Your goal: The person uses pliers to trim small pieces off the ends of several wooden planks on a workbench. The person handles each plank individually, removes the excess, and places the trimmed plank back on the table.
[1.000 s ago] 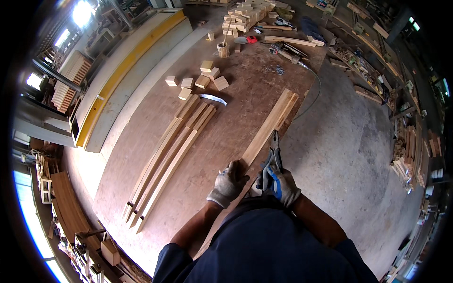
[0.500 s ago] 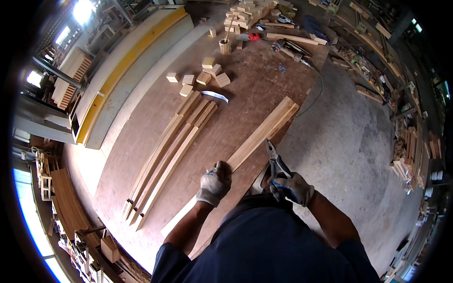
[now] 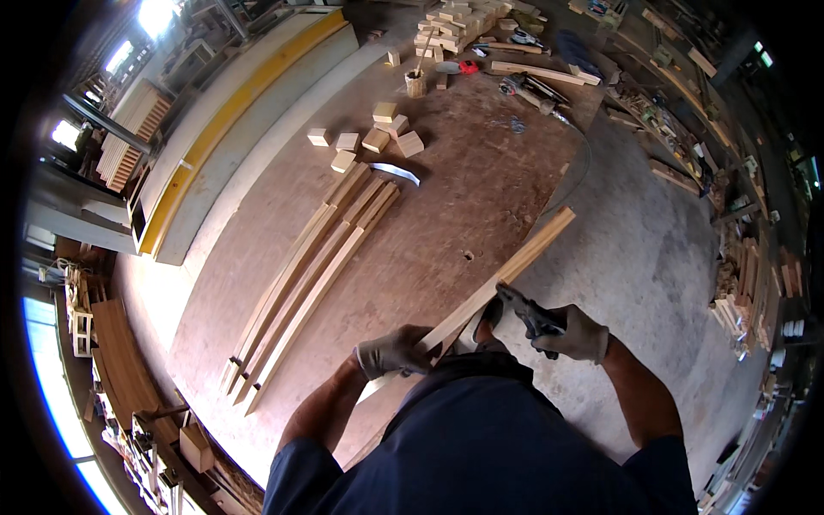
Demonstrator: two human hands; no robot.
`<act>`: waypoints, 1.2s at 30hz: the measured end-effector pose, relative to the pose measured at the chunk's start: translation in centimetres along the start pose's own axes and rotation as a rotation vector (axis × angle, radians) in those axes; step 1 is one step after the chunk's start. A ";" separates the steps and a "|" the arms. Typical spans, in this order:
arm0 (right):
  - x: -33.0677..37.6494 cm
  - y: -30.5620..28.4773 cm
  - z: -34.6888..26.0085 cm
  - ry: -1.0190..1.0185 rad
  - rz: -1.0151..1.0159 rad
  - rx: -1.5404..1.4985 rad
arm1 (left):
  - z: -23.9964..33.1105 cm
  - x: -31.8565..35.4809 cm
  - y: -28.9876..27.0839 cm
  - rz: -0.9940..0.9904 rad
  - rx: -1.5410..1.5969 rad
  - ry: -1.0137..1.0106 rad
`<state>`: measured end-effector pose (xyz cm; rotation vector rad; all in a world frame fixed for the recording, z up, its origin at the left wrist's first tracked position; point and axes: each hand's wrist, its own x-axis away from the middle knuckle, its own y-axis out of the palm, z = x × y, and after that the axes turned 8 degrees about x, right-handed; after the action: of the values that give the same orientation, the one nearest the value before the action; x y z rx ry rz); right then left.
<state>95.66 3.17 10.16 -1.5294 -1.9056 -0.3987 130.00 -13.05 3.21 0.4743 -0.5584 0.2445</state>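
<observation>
My gloved left hand (image 3: 396,352) is closed around a long pale wooden board (image 3: 481,296), tilted up on edge near the table's near right side. The board's far end sticks out past the table edge over the floor. In my gloved right hand (image 3: 580,333) is a pair of pliers (image 3: 525,311), whose jaws are against or very close to the board's right side. What the jaws grip, if anything, is too small to make out. Left of the board, several long wooden strips (image 3: 309,266) lie side by side on the brown table (image 3: 446,223).
Several small wooden blocks (image 3: 376,140) lie beyond the strips, beside a curved white strip (image 3: 395,174). Farther back stand a small pot with a stick (image 3: 415,83), a power tool (image 3: 524,90) with a hose, and a stack of blocks (image 3: 446,30). Concrete floor (image 3: 635,249) lies to the right.
The board has turned onto its edge and shifted right over the table's edge. My left hand moved nearer my body; my right hand moved right, with the pliers turned toward the board.
</observation>
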 end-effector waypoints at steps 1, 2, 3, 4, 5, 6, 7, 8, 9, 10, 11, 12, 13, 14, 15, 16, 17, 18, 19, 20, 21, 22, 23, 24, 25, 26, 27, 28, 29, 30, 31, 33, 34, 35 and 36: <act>0.3 -0.4 -0.2 -0.004 -0.049 0.028 | -0.6 0.1 -0.3 -0.118 0.116 -0.016; 0.3 -0.3 -0.9 0.027 -0.101 0.135 | -0.9 0.3 0.2 -0.102 0.124 0.004; 0.2 -0.1 -2.1 0.060 -0.147 0.245 | -1.0 0.1 0.8 -0.091 0.129 0.028; 0.2 0.3 -2.9 0.092 -0.193 0.356 | -1.1 0.1 1.1 -0.079 0.134 0.051; 0.3 0.6 -3.3 0.132 -0.233 0.349 | -1.2 0.1 1.0 -0.094 0.084 0.034; 0.4 0.7 -2.7 0.109 -0.217 0.278 | -1.1 0.1 0.5 -0.071 0.035 0.014; 0.4 0.7 -1.6 0.085 -0.202 0.207 | -0.9 0.2 0.0 -0.048 -0.013 -0.005; 0.5 0.5 -0.9 0.063 -0.190 0.133 | -0.8 0.5 -0.5 -0.023 -0.059 -0.028; 0.7 0.3 -0.5 -0.046 -0.191 0.011 | -1.7 0.7 -1.1 0.016 -0.058 -0.021; 0.9 0.3 -0.3 -0.069 -0.147 -0.081 | -2.3 1.1 -1.4 0.063 -0.053 -0.034; 1.2 0.2 -0.4 -0.094 -0.098 -0.173 | -2.7 1.5 -1.6 0.107 -0.052 -0.046; 1.5 0.1 -0.4 -0.119 -0.040 -0.264 | -3.1 1.7 -1.9 0.145 -0.055 -0.054; 1.2 0.0 0.3 -0.170 0.013 -0.344 | -4.3 2.0 -2.3 0.176 -0.036 -0.043; 0.8 -0.2 1.0 -0.188 0.134 -0.328 | -4.4 2.3 -2.3 0.200 -0.038 -0.040; 0.5 -0.3 1.7 -0.200 0.255 -0.311 | -4.3 2.6 -2.1 0.220 -0.036 -0.038; 0.1 -0.4 2.5 -0.210 0.376 -0.293 | -4.2 2.9 -2.0 0.241 -0.035 -0.036; -0.6 -0.8 2.8 -0.230 0.444 -0.248 | -4.0 3.2 -1.8 0.239 -0.012 -0.027; -0.9 -1.3 3.0 -0.180 0.445 -0.152 | -4.2 3.3 -1.8 0.242 -0.021 -0.032; -1.2 -1.8 2.9 -0.128 0.444 -0.056 | -4.4 3.3 -1.8 0.246 -0.029 -0.036; -1.5 -2.0 2.7 -0.077 0.441 0.042 | -4.6 3.3 -1.7 0.251 -0.034 -0.038; -2.0 -1.6 2.8 -0.103 0.500 0.098 | -4.8 3.2 -1.7 0.240 -0.020 -0.029; -2.1 -1.5 2.6 -0.139 0.552 0.153 | -4.8 3.1 -1.6 0.237 -0.023 -0.032; -2.3 -1.3 2.0 -0.177 0.598 0.210 | -5.0 3.2 -1.5 0.240 -0.024 -0.036; -2.4 -1.2 1.3 -0.215 0.643 0.267 | -5.1 3.2 -1.4 0.242 -0.024 -0.041; -2.1 -1.2 0.4 -0.192 0.655 0.296 | -5.3 3.1 -1.5 0.236 -0.031 -0.033; -2.1 -1.3 0.4 -0.171 0.663 0.327 | -5.4 3.2 -1.6 0.231 -0.040 -0.028; -2.1 -1.3 0.4 -0.149 0.671 0.358 | -5.5 3.2 -1.6 0.226 -0.048 -0.022; -2.0 -1.4 0.4 -0.128 0.678 0.388 | -5.5 3.2 -1.6 0.229 -0.057 -0.023; -2.1 -1.4 0.6 -0.136 0.696 0.402 | -5.4 3.2 -1.5 0.232 -0.066 -0.023; -2.2 -1.4 1.0 -0.145 0.714 0.416 | -5.4 3.2 -1.5 0.236 -0.075 -0.023; -2.2 -1.4 1.3 -0.153 0.732 0.429 | -5.3 3.3 -1.5 0.241 -0.077 -0.023; -2.1 -1.4 1.2 -0.118 0.714 0.447 | -5.2 3.3 -1.5 0.250 -0.078 -0.026; -2.0 -1.4 1.2 -0.101 0.705 0.455 | -5.3 3.2 -1.5 0.251 -0.083 -0.023; -2.0 -1.4 1.3 -0.133 0.734 0.506 | -5.3 3.2 -1.5 0.251 -0.089 -0.020; -2.0 -1.3 1.5 -0.165 0.764 0.556 | -5.3 3.2 -1.5 0.252 -0.094 -0.016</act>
<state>94.17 2.21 7.97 -1.7597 -1.2332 0.5601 135.56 -11.47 0.50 0.3141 -0.6432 0.4528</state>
